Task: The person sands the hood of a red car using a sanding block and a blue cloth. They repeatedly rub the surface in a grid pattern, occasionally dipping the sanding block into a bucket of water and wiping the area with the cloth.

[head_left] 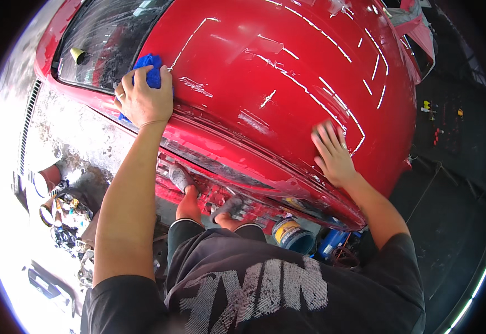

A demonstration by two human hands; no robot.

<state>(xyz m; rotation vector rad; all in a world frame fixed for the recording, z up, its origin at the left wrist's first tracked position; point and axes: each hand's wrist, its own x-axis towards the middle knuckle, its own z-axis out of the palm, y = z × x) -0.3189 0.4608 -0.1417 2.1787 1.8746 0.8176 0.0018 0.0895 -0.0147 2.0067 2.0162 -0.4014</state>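
Note:
Red painted bodywork of a car roof [226, 72] spreads in front of me, with bright light reflections and whitish smears on it. My left hand [147, 99] grips a crumpled blue cloth [153, 71] at the roof's edge, by the dark glass [106, 42]. Parts of the cloth stick out beyond my fingers and below my palm. Farther right, my right hand [333, 153] lies flat on the red paint with fingers stretched out and slightly blurred. Whether anything thin is under that palm is hidden.
A small yellowish cup [77, 55] rests on the glass. Below the car's side stand a bucket [294, 236] and a blue cylinder [332, 242]. Clutter [67, 214] and a reddish pot [48, 180] lie on the floor at left. Masking sheet [419, 42] hangs at far right.

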